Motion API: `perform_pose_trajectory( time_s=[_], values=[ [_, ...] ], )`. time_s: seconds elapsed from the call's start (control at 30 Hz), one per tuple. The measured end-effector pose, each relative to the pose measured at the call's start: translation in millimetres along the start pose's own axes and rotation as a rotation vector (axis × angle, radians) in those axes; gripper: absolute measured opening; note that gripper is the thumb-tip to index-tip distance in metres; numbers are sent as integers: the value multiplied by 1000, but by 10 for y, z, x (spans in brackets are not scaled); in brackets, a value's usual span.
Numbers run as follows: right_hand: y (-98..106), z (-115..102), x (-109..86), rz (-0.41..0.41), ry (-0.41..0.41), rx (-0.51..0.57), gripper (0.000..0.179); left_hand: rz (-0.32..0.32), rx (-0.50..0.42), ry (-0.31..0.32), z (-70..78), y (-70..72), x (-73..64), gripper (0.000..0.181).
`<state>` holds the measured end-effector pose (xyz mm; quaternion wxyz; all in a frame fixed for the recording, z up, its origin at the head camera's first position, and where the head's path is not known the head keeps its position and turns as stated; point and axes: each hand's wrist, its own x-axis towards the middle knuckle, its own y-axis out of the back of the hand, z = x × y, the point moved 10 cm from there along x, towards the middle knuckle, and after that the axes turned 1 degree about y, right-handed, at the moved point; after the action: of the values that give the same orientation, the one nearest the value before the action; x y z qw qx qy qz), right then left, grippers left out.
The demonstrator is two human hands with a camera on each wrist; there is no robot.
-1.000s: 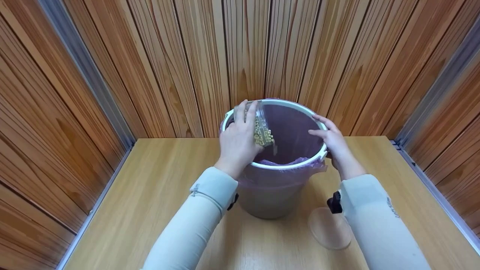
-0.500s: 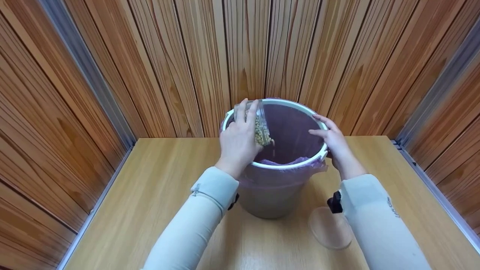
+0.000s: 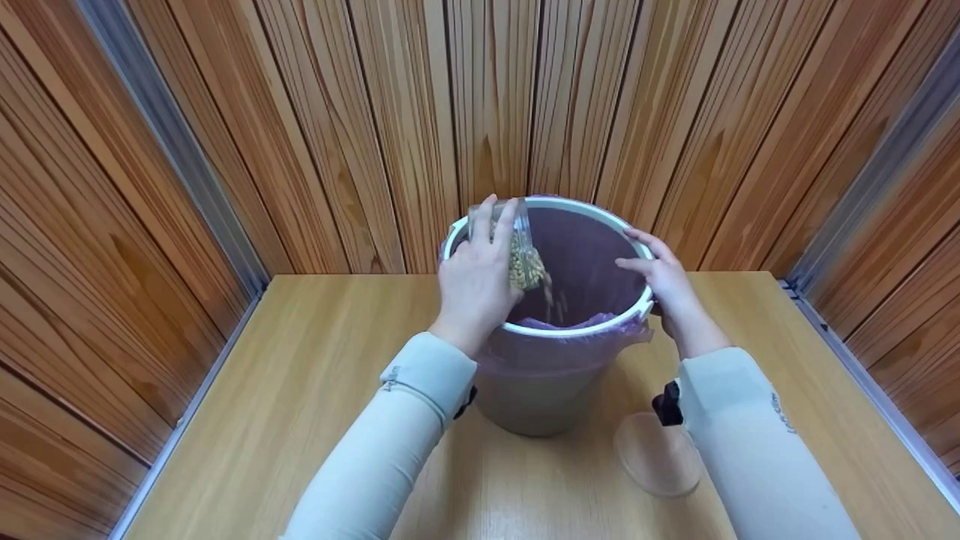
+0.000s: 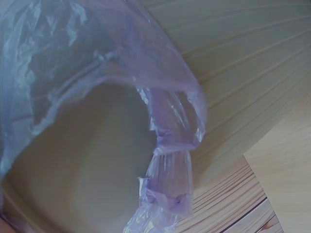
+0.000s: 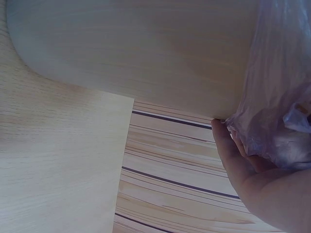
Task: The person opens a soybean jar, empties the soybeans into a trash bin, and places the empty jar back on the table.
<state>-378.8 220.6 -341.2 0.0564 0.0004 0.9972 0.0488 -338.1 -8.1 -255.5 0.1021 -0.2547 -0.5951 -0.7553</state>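
My left hand [image 3: 476, 285] grips a clear plastic jar [image 3: 523, 225], tilted mouth-down over the left side of a trash bin [image 3: 544, 409]. Yellowish beans [image 3: 526, 268], like soybeans, lie inside the jar, and some are falling from its mouth into the bin. A purple bag [image 3: 559, 361] lines the bin and folds over its white rim [image 3: 577, 205]. On the right side, my right hand [image 3: 670, 289] grips this rim, with fingers reaching over to the inside. In the right wrist view, the right hand [image 5: 267, 191] lies against the crumpled bag [image 5: 272, 111]. The bottom of the bin is hidden.
A round clear lid [image 3: 658, 454] lies on the wooden table [image 3: 315, 420], in front and to the right of the bin, beside the right forearm. Wood-patterned panels [image 3: 397, 112] stand behind and on both sides, with metal strips at the corners.
Beans keep pouring from the jar, with more in the air now than half a second ago. Both hands and the bin stay almost where they were.
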Motion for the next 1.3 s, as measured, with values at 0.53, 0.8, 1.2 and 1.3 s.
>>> perform_pose_trajectory(
  time_s=[0.53,0.8,1.2,1.3],
  values=[
    [5,-16,24,-10,23,12,60,-15,-3,-5,15,-7,8,106],
    [-5,-37,0,3,21,-7,59,-4,8,-4,13,4,11,105],
    [-11,-19,5,17,13,-13,59,25,10,-27,34,39,7,103],
    [-12,-18,9,17,13,-12,60,37,13,-34,42,53,1,100]
  ],
)
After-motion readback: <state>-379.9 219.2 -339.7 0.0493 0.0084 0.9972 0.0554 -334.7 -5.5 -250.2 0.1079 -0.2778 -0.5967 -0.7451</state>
